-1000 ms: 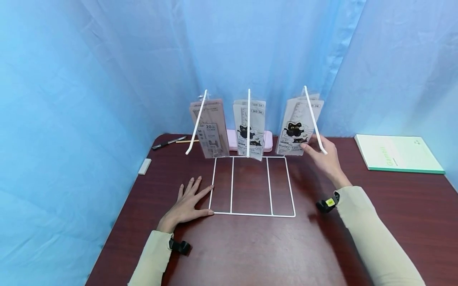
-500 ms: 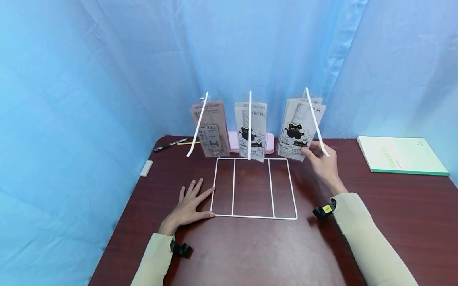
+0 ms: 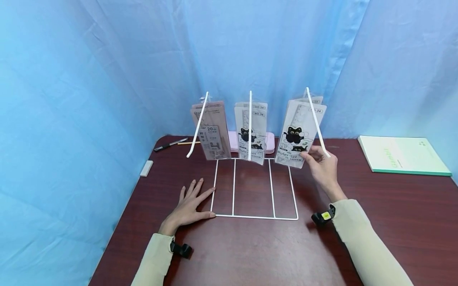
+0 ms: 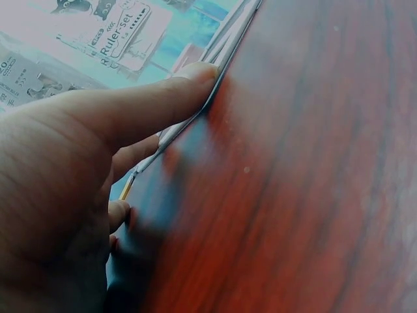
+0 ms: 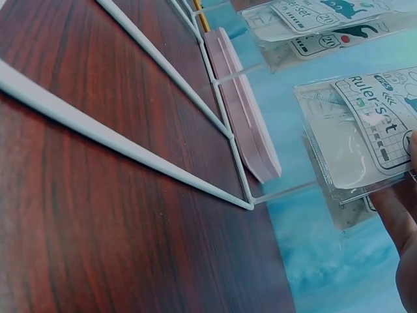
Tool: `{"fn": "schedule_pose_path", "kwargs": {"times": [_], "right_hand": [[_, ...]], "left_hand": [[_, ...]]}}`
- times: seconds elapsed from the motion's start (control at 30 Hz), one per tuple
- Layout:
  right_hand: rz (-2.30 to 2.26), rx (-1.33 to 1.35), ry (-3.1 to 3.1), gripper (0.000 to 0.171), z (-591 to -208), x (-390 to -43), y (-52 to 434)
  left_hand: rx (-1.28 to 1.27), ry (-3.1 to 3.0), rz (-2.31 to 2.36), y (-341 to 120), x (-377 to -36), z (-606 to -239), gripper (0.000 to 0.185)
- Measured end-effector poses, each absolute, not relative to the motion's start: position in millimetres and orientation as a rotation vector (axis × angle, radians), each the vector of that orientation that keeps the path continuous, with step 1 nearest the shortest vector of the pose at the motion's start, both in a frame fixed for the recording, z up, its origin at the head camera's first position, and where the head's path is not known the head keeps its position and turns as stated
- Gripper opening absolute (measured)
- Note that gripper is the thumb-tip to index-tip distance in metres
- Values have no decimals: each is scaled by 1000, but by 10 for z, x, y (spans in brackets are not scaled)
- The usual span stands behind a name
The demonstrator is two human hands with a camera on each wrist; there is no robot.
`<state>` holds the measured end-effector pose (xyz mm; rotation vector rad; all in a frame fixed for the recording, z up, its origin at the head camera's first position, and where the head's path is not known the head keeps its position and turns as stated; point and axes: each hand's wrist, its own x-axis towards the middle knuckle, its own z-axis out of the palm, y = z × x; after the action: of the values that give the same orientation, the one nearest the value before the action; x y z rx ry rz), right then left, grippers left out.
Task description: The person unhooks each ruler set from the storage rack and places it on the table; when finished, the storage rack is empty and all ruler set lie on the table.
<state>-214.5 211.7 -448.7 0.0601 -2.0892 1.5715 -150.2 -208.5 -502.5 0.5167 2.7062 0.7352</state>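
The ruler-set packet (image 3: pixel 298 137) hangs on the right peg (image 3: pixel 316 121) of the white wire rack (image 3: pixel 255 186), its lower edge pinched by the right hand (image 3: pixel 322 167). It looks light, slippery and floppy, best held by an edge. The left hand (image 3: pixel 187 204) lies flat with fingers straight, steadying the rack's near-left corner.

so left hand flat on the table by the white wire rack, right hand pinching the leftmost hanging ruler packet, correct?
Not quite. The right hand pinches the rightmost clear ruler-set packet, not the leftmost; the head view shows it. The left hand does lie flat on the dark wooden table by the white wire rack.
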Motion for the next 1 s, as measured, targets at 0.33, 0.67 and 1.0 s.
{"fn": "schedule_pose_path", "kwargs": {"times": [0.33,0.67,1.0], "right_hand": [[1471,95,-2107,14,-4502,-2058,2128],[1377,106,-2154,14,-4516,-1985,2145],[1380,108,-2135,14,-4473,-1896,2125]], "left_hand": [[532,2701,750,-2091,-1501,-5023,87],[537,2706,758,-2099,-1500,-5020,86],[538,2704,764,-2102,-1499,-5025,86]]}}
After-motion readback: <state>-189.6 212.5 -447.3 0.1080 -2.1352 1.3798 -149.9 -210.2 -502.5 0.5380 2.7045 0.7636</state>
